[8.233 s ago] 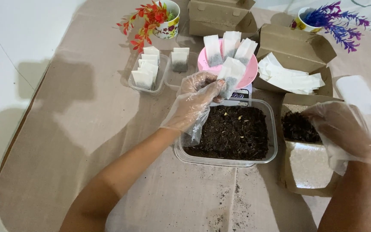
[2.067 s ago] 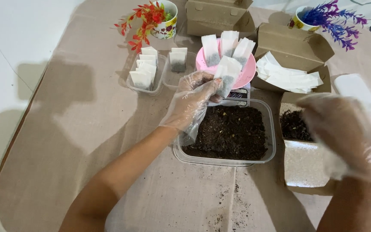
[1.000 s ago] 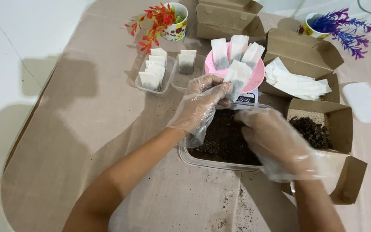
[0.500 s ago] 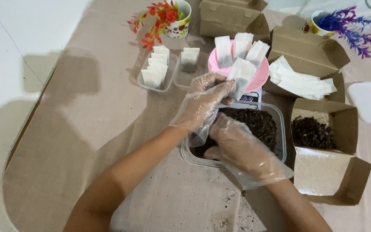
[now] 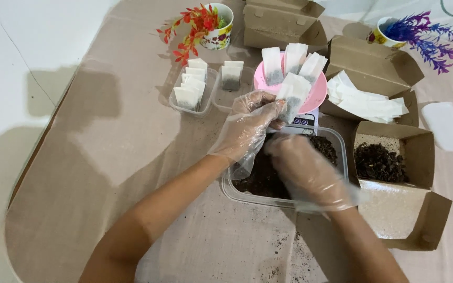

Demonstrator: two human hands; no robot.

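right hand moved up, hiding the tub's dark contents.

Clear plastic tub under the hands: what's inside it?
The clear plastic tub holds dark, loose, soil-like material. The gloved right hand covers the middle and the left hand the near-left corner, so anything lying there cannot be seen.

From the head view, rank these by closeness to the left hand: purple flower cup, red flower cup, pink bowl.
From the left hand:
1. Pink bowl, just beyond the fingers, to the right.
2. Red flower cup, farther back, slightly left.
3. Purple flower cup, far back right corner.
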